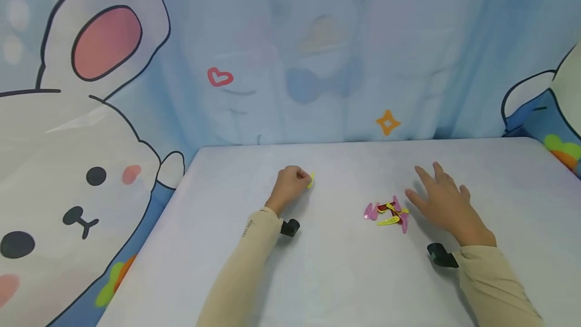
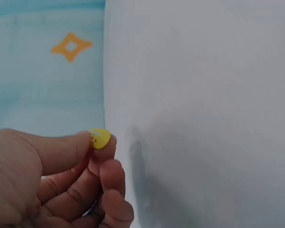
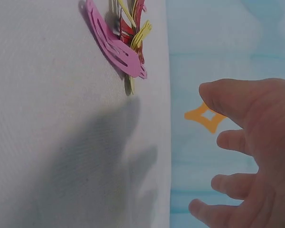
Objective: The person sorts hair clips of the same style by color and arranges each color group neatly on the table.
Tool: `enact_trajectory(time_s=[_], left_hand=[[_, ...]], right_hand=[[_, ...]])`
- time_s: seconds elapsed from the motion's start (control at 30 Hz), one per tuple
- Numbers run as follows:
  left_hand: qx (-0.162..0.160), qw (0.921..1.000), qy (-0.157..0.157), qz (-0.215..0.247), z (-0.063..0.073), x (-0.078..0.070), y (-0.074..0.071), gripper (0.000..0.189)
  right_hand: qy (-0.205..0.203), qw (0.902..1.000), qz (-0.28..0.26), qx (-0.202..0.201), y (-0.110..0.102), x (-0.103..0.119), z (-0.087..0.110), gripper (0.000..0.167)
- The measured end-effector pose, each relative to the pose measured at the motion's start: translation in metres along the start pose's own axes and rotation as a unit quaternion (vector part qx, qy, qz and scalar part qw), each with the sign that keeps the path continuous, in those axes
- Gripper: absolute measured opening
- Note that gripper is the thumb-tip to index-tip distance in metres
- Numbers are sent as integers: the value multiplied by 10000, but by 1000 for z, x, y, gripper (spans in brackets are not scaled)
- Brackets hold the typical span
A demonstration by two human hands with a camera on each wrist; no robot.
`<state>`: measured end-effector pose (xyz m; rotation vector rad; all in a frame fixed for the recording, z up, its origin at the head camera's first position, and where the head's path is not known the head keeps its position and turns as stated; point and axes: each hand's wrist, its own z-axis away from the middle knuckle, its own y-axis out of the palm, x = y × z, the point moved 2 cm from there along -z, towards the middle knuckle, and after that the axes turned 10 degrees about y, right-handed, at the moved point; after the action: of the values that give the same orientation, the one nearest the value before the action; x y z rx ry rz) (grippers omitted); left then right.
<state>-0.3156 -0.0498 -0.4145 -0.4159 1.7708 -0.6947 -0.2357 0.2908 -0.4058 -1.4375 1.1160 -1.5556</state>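
Between thumb and forefinger my left hand [image 1: 290,184] pinches a yellow hair clip [image 2: 100,138], held above the white table on the left side. Most of that clip is hidden by the fingers. My right hand [image 1: 447,208] hovers with fingers spread, to the right of a small pile of snap hair clips [image 1: 392,213], and holds nothing. Pink, yellow and dark red clips lie jumbled in the pile. In the right wrist view a pink clip [image 3: 114,45] lies across red and yellow ones, apart from the hand.
A white tabletop [image 1: 336,276] spreads under both hands. Behind its far edge hangs a light blue curtain [image 1: 281,64] with cartoon prints. A big cartoon animal print [image 1: 91,135] fills the left side. Black wrist cameras [image 1: 290,227] sit at both sleeves.
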Motion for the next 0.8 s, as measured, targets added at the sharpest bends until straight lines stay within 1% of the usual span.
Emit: enact_trajectory(time_s=[0.1, 0.2, 0.3, 0.4, 0.53, 0.67, 0.8], left_hand=[[-229, 9995, -206, -104, 5, 16, -13, 10], [-343, 9987, -367, -115, 9, 30, -25, 11], [-446, 9978, -445, -182, 13, 42, -38, 12], [-592, 9961, -547, -346, 16, 52, -52, 12], [-793, 9931, -718, -475, 21, 64, -68, 11], [-984, 9901, -860, -508, 23, 75, -76, 12], [-1066, 9888, -909, -522, 23, 81, -73, 12]], right_hand=[[-16, 10000, 55, -14, -2, -3, -1, 76], [-108, 9999, 70, 0, -5, -3, -2, 72], [-206, 9998, 22, 23, -6, -1, -2, 67], [-292, 9995, -88, -1, -6, 3, -2, 63], [-456, 9987, -182, -164, -4, 9, -1, 59], [-630, 9974, -156, -307, -3, 18, 2, 55], [-941, 9946, -77, -427, 0, 23, 12, 47]])
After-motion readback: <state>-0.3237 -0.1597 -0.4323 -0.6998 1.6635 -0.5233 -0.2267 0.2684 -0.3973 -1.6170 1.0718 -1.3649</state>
